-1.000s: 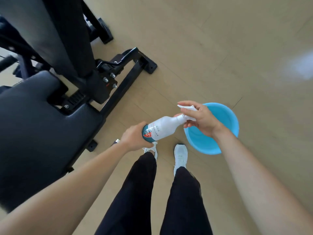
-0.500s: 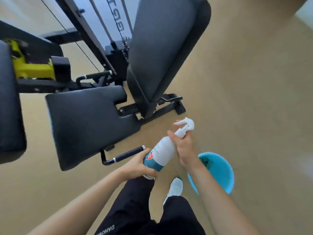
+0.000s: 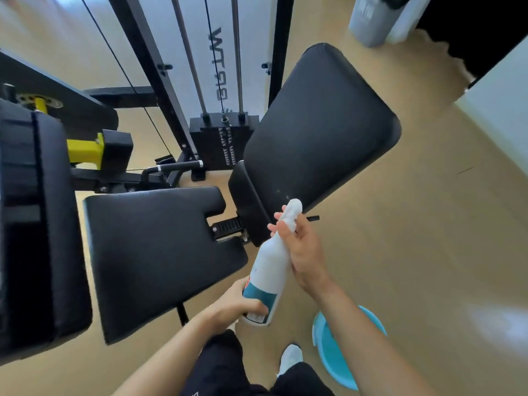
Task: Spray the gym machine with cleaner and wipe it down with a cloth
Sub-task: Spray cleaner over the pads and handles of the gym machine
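Note:
A white spray bottle with a teal label is held upright between both hands, its nozzle pointing at the gym machine. My left hand grips the bottle's base. My right hand is wrapped round the neck, with fingers on the white trigger head. The machine's black padded backrest tilts up just beyond the nozzle. Its black seat pad lies to the left of the bottle. No cloth is visible.
A blue bucket stands on the wood floor by my right foot. The weight stack, cables and black frame rise behind the seat. A large black pad with a yellow part fills the left. A grey bin sits far back.
The view has tilted up from the floor and bucket to the machine. Both hands have raised the bottle from level to upright, and the nozzle now points at the backrest.

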Demonstrator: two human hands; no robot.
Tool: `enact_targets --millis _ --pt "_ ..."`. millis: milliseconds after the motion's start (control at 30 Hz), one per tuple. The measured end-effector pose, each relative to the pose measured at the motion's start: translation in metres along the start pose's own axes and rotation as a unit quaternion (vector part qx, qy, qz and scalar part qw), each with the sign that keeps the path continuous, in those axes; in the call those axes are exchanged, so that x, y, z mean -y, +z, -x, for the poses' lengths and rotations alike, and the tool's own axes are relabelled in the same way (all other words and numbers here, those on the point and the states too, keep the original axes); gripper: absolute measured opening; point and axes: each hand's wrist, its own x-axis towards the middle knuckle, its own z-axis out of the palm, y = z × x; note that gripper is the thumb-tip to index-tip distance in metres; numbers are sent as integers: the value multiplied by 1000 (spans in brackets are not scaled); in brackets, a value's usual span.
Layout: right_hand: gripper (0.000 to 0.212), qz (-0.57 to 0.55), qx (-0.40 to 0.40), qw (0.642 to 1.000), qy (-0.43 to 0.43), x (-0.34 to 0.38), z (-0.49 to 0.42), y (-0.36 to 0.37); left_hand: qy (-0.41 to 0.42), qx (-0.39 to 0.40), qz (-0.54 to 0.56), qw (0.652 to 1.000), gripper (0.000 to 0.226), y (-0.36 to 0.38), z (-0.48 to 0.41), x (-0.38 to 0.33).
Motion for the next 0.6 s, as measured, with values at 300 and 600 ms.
enact_targets --millis 300,600 --pt "47 -1 -45 999 4 24 -26 51 22 58 -25 998 71 -86 -10 -34" --pt "39 -49 -66 997 15 38 -45 53 30 44 -36 998 75 -101 -24 -49"
